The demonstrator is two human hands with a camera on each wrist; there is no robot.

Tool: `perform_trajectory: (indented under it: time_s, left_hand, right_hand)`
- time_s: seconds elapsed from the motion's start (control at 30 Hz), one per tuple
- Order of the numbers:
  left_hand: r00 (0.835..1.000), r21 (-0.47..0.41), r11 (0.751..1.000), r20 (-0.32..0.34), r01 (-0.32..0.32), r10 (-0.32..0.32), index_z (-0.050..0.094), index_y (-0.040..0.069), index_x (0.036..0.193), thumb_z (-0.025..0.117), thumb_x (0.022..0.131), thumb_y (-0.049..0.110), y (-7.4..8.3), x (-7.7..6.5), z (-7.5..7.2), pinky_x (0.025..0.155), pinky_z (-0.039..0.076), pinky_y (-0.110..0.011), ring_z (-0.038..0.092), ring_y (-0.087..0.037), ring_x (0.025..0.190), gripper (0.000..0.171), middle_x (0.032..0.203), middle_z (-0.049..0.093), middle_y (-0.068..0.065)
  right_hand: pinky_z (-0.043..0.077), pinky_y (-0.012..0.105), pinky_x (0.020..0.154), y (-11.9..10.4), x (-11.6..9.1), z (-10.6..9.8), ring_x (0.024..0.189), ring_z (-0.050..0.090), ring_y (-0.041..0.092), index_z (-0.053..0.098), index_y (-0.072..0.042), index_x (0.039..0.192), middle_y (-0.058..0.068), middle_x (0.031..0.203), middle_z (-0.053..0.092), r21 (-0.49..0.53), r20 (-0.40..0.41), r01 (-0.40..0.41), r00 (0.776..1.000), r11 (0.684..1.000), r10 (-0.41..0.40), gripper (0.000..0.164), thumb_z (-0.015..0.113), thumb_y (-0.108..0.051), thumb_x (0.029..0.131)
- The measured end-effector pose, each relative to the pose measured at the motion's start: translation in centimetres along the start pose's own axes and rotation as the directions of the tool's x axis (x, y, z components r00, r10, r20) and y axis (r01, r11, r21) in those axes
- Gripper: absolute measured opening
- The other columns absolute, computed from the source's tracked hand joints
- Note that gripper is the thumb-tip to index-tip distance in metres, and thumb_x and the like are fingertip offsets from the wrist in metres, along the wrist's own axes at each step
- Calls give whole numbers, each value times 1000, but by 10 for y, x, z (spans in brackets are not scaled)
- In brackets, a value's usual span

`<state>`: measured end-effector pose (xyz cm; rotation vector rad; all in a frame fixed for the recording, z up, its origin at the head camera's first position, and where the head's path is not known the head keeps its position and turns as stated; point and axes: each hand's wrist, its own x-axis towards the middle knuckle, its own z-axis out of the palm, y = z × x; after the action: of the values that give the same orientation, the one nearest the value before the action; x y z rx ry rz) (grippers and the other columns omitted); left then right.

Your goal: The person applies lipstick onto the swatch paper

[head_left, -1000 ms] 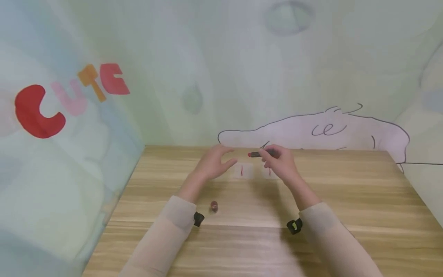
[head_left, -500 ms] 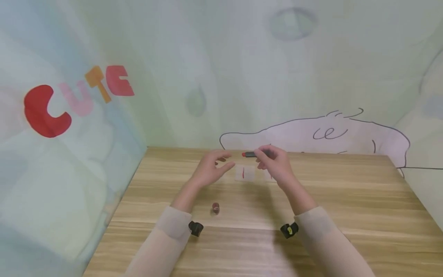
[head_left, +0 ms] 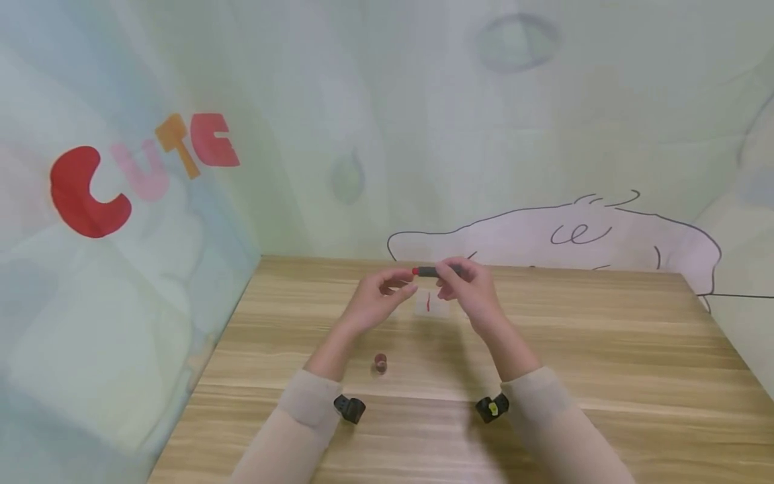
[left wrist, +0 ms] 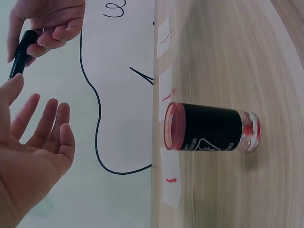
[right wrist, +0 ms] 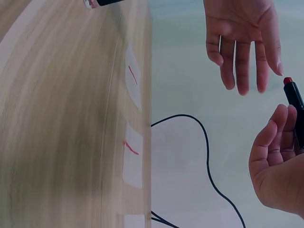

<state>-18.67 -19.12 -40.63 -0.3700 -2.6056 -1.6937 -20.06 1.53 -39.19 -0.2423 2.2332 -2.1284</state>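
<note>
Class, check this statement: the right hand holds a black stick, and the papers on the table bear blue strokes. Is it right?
The colour is wrong: the papers on the table bear red strokes, as the right wrist view shows. The right hand does hold a black stick.

Soft, even light washes the wall (head_left: 363, 81) before you in the head view, leaving it hazy and low in contrast. Soft-edged shadows pool on the surface (head_left: 617, 323) just left of your right sleeve (head_left: 568, 423), with a pale sheen toward the bottom. Your wrist views run cooler and dimmer, the surface's edge bowed by lens distortion.
</note>
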Motion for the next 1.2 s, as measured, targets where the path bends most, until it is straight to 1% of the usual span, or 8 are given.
perform_trajectory:
  time_s: [0.17,0.37,0.5,0.53,0.67,0.77,0.97,1.2]
  left_hand:
    - [1000,-64,998,-6,14,-15,68,6,122,71,97,26,1,-1,4,92,55,-41,66,-23,106,32,118,71,-5]
    - [1000,-150,988,0,-19,19,69,5,119,71,96,21,1,-1,9,91,55,-39,66,-23,106,28,116,71,-7]
    - [1000,-201,979,-19,-16,12,70,7,117,71,97,21,1,-3,11,88,54,-36,65,-22,104,25,114,71,-6]
    - [1000,-214,977,-24,-6,1,70,6,117,70,97,20,6,-4,10,90,53,-36,65,-22,105,25,114,71,-7]
    - [999,-257,966,-48,11,-24,69,6,118,70,97,22,8,-5,9,96,52,-39,65,-23,109,26,114,70,-7]
    - [997,-263,965,-71,5,-25,70,7,119,70,97,23,3,-4,10,98,52,-41,65,-23,111,27,114,70,-6]
    - [995,-267,964,-96,-6,-21,71,6,118,72,96,22,2,-5,9,99,51,-41,66,-23,111,27,114,71,-7]
    - [991,-259,966,-133,-5,-31,72,6,115,74,94,23,4,-6,6,101,51,-42,67,-23,111,26,114,72,-6]
  right_hand:
    - [58,26,68,4,-1,6,66,65,13,64,4,112,2,80,66,79,11,-17,1000,997,16,27,63,-21,102]
    - [58,26,67,7,-3,16,66,64,13,65,-1,104,1,78,66,201,11,-25,1000,979,23,16,63,-16,101]
    - [57,26,66,10,-4,22,65,63,13,66,-3,102,1,78,65,231,23,-26,999,973,21,14,62,-16,101]
    - [57,26,65,11,-4,23,64,63,13,66,-4,102,1,79,66,238,27,-27,999,971,21,14,62,-16,102]
    - [56,25,64,13,-4,26,64,63,13,66,-4,104,0,79,66,254,36,-33,999,967,25,15,61,-18,102]
    - [55,25,63,14,-4,29,64,63,13,67,-5,104,0,79,65,254,40,-34,999,967,24,15,61,-19,102]
    - [55,25,64,15,-4,30,64,63,14,66,-4,104,1,80,65,236,58,-29,998,971,16,21,58,-23,104]
    - [57,26,65,17,-5,27,63,64,14,65,-4,101,3,80,66,256,73,-32,997,966,13,30,51,-29,107]
